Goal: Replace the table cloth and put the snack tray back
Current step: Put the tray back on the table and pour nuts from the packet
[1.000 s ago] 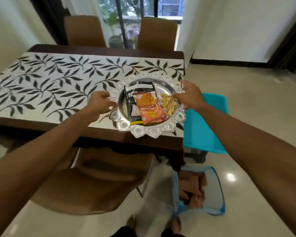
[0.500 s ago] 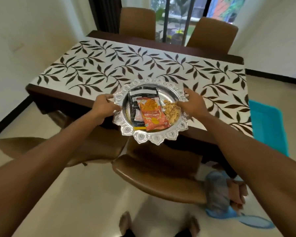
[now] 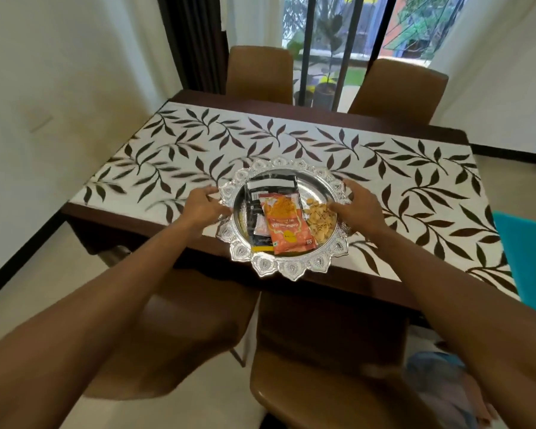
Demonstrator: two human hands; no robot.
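The snack tray [image 3: 291, 269] is sitting at the centre of the frame, over the near edge of the bench [image 3: 121, 224], with its near rim jutting past the dark wood. I cannot tell whether it is already resting on the leaf-print table cloth [image 3: 291, 140] or hanging just above it. The left hand [image 3: 203, 209] is gripping the left rim, and the right hand [image 3: 358, 209] is gripping the right rim, with the fingers of both hands curled onto the scalloped silver edge.

The tray is looking like stiff embossed metal: rigid, probably not heavy, polished and likely slick. The cargo is what is needing care. An orange snack packet [image 3: 287, 226] is lying over a black packet [image 3: 270, 190], and loose nuts [image 3: 321, 221] are piled beside them, unwrapped and likely to slide or spill if the tray is tilting. Two opposite points on the rim, with the tray kept level, are looking like the sound hold. The cloth is soft and may ruck up under a dragged tray.
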